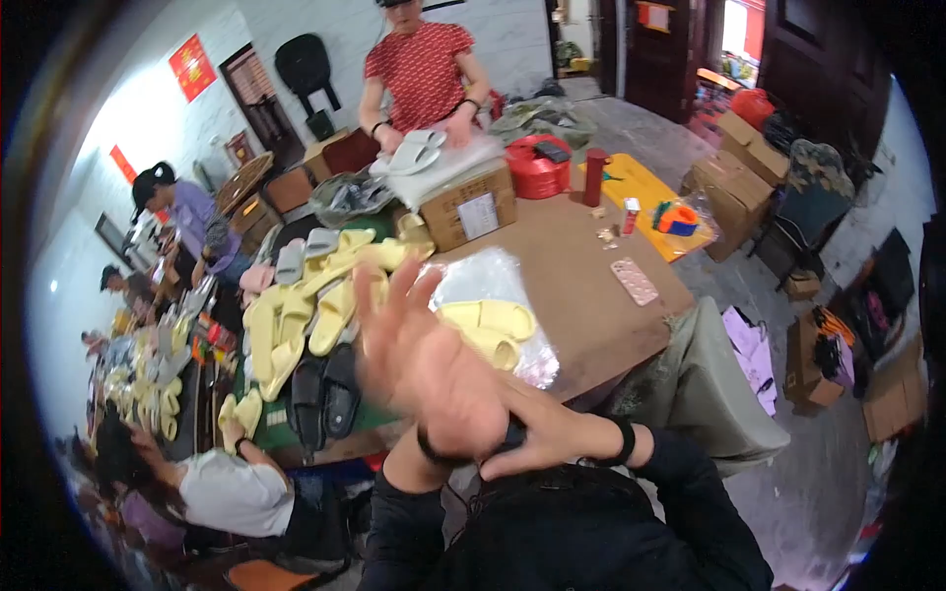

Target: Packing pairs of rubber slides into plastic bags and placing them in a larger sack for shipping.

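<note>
My left hand [429, 364] is raised over the table's near edge, palm up, its spread fingers blurred by motion. It holds nothing. My right hand [542, 428] reaches across to the left wrist, thumb and fingers closed on the black wristband [514, 431] there; part of the band is hidden. Just beyond the hands, a pair of pale yellow slippers [488, 330] lies on a clear plastic bag [478, 278]. Left of them are a heap of yellow slippers [281, 335] and a pair of black slippers [325, 389].
Across the table [581, 295], a person in red [419, 74] handles grey slippers [416, 153] on a carton [471, 209]. A red twine roll [537, 167], red flask [592, 177] and pink phone case [634, 282] stand or lie rightward. Another person [236, 492] sits at left.
</note>
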`<state>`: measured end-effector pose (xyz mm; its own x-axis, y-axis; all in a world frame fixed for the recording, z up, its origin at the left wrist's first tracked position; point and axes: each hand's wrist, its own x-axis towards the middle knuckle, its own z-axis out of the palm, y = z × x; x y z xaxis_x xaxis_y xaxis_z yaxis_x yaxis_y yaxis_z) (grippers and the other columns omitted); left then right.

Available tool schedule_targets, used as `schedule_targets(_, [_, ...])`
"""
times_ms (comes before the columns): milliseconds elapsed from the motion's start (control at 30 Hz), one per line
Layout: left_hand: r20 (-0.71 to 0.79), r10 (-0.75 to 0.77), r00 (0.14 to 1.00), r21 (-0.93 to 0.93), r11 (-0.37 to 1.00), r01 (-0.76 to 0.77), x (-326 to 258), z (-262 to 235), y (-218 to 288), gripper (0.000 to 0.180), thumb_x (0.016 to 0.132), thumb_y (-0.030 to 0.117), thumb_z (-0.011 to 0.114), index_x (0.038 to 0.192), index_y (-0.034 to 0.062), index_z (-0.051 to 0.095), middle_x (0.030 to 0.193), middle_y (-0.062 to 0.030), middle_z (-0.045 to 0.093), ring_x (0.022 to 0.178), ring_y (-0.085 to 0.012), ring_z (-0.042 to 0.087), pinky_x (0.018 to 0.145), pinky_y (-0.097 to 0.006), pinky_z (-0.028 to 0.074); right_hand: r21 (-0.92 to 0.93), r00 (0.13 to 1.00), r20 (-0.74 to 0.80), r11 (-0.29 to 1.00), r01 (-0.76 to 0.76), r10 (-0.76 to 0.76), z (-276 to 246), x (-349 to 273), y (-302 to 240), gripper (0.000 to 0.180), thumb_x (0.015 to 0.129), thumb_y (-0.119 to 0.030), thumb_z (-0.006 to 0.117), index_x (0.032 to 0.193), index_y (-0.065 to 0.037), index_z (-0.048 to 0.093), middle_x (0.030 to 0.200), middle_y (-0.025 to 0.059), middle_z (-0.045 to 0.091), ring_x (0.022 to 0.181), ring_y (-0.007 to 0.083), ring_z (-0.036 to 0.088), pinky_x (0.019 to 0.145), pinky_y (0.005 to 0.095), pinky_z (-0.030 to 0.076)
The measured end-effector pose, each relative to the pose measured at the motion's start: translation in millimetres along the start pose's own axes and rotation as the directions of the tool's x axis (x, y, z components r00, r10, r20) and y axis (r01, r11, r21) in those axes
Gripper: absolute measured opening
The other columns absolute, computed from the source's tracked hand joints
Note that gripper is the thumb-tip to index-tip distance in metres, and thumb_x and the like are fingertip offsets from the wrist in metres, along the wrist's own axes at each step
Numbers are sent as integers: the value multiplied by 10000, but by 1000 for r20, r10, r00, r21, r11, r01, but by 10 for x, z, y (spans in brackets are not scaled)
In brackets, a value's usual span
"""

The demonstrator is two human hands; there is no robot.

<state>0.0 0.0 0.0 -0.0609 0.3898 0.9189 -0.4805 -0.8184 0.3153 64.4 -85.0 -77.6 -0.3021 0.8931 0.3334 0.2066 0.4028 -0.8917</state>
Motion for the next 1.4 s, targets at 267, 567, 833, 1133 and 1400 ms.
schedule_targets(267, [692, 46, 720, 538, 632, -558, -310, -644, -373, 367, 739, 159, 583, 1093, 70, 535, 1253, -136, 439, 1140, -300, 436, 934, -426, 357, 386, 964, -34, 893, -230, 263, 659, 311, 476, 438, 825, -294, 619, 1085, 45, 519, 1002, 124, 616, 933, 165, 561, 837, 294, 431])
schedule_targets(567, [375, -773, 511, 789, 556, 262, -1250, -1729, -736, 415, 744, 61, 594, 1152, 49, 520, 1174, -160, 491, 1021, -320, 518, 888, -387, 399, 240, 912, -211, 923, -301, 353, 486, 270, 662, 320, 887, -252, 510, 1064, 12, 554, 828, 89, 636, 675, 114, 569, 598, 280, 469])
schedule_targets(833, [414, -900, -136, 139, -85, 987, -1891, -858, -500, 459, 823, 168, 618, 1192, -42, 445, 1099, -103, 543, 971, -159, 534, 812, -278, 454, 493, 784, -521, 869, -48, 339, 36, 960, 1310, 222, 910, -192, 481, 947, 13, 560, 761, 60, 579, 687, 90, 531, 628, 220, 440])
schedule_targets(1133, [565, -739, -366, 240, -277, 930, -1780, -1136, -839, 469, 895, 329, 506, 1119, -83, 490, 1039, -110, 576, 956, -161, 542, 832, -286, 432, -748, 955, -145, 661, 65, -257, 170, 1227, 1907, 226, 747, -149, 583, 935, -27, 556, 763, 93, 577, 674, 259, 549, 632, 362, 429])
schedule_targets(1400, [430, -847, -312, 902, 387, 192, -1850, -2345, -1402, 346, 846, 270, 508, 1126, 73, 556, 1116, -161, 550, 1008, -290, 532, 838, -409, 431, -804, 986, -61, 578, -141, 155, 180, 942, 2606, 353, 742, -198, 595, 1077, -94, 555, 1090, 134, 520, 871, 279, 546, 729, 361, 447])
